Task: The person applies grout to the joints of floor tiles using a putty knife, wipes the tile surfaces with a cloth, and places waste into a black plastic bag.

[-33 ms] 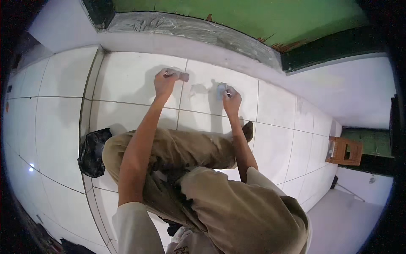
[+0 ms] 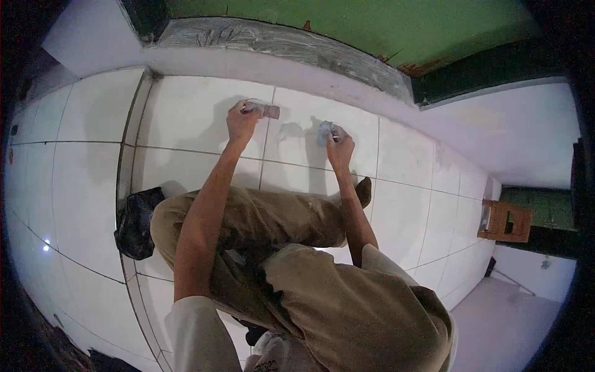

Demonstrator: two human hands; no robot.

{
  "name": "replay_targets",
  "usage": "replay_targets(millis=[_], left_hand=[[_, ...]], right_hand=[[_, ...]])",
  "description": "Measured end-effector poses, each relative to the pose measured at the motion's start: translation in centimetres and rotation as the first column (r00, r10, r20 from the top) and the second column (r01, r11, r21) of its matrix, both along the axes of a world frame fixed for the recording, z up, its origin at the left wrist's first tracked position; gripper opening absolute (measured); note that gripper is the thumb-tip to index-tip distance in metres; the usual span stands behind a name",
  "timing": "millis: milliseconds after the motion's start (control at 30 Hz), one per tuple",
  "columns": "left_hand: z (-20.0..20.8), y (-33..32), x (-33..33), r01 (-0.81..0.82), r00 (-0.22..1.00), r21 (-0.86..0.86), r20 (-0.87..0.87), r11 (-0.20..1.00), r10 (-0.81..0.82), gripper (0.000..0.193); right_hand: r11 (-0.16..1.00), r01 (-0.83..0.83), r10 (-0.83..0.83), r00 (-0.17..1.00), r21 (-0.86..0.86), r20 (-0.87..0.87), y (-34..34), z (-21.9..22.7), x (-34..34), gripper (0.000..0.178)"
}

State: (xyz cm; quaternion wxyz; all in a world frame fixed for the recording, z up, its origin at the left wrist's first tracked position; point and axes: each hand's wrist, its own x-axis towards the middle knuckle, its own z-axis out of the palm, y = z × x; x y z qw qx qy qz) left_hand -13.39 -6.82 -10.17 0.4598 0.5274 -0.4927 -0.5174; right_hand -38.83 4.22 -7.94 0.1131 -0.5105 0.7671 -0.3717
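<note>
Evidently, the left hand (image 2: 242, 122) is gripping a brownish piece (image 2: 272, 112) (over white tiles (image 2: 403, 217)). The right hand (image 2: 340, 150) is pinching a bluish piece (image 2: 323, 133).

From here I see white tiled floor (image 2: 403, 211) under the right hand (image 2: 340, 149), green panel (image 2: 372, 25) beyond it, pale wall (image 2: 508, 130), brown stool (image 2: 522, 232) well off rightward

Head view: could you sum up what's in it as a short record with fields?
Left hand: holds a small brown piece
Right hand: holds a small blue-grey piece
Below the hands: white tiled floor
Left side: black plastic bag
Far right: orange-brown stool
Top: green panel
Unclear: what exactly the two held pieces are
</note>
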Motion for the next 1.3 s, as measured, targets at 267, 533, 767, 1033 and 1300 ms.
replay_targets(millis=[267, 533, 767, 1033, 1300], left_hand=[[0.9, 0.8, -0.8, 0.092, 0.996, 0.092, -0.020, 0.991, -0.091, 0.016], [-0.4, 0.9, -0.8, 0.206, 0.951, 0.120, -0.259, 0.971, -0.170, 0.014], [0.1, 0.6, -0.7, 0.167, 0.981, 0.181, 0.064, 0.969, -0.181, 0.019], [2.2, 2.0, -1.7, 0.348, 0.891, 0.145, -0.357, 0.926, -0.279, 0.024], [3.4, 1.1, -1.1, 0.476, 0.839, 0.297, -0.435, 0.828, -0.327, 0.039]], right_hand=[[0.998, 0.036, -0.003, 0.865, 0.056, -0.502, 1.0, -0.6, -1.4, 0.042], [0.844, -0.517, 0.504, 0.855, -0.139, -0.124, -3.6, 4.2, 7.4, 0.025], [0.860, -0.504, 0.500, 0.864, -0.081, -0.065, -3.8, 3.6, 9.5, 0.025], [0.897, -0.442, 0.435, 0.890, 0.017, 0.139, -4.2, 2.7, 7.8, 0.020], [0.840, -0.507, 0.439, 0.845, 0.194, 0.306, -5.0, 2.8, 6.7, 0.032]])
